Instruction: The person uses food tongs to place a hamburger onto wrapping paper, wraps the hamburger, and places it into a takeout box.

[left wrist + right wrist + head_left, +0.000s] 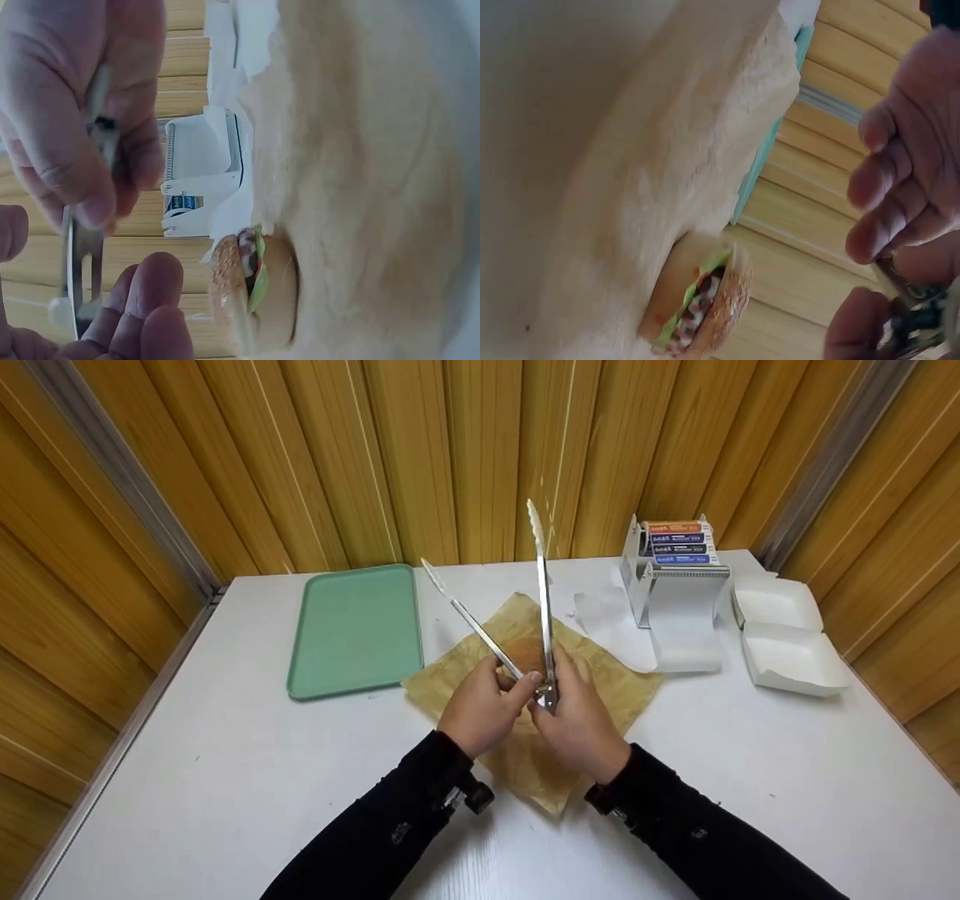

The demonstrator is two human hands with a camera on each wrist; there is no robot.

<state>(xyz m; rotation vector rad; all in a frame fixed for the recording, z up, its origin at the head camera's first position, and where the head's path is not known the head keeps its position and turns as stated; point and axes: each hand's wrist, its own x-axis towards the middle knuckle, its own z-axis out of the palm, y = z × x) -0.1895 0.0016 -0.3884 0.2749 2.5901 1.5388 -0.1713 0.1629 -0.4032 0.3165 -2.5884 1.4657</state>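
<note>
Metal tongs point(544, 592) with pale scalloped tips spread wide, tips pointing away from the person. My right hand point(581, 720) grips them near the hinge. My left hand point(480, 709) holds them there too, its thumb against the hinge end. Below and beyond the hands, a hamburger point(523, 652) is partly hidden by them in the head view. Sesame bun, lettuce and a dark filling with white sauce show on the burger point(697, 300) in the right wrist view. It sits on a brown sheet of wrapping paper point(622, 675) laid diagonally on the white table.
A green tray point(360, 634) lies left of the paper. To the right stands a white dispenser point(682, 585) with coloured sticks on top and a white strip trailing from it. An opened white takeaway box point(787, 649) is at far right. Wood-patterned walls point(480, 457) enclose the table.
</note>
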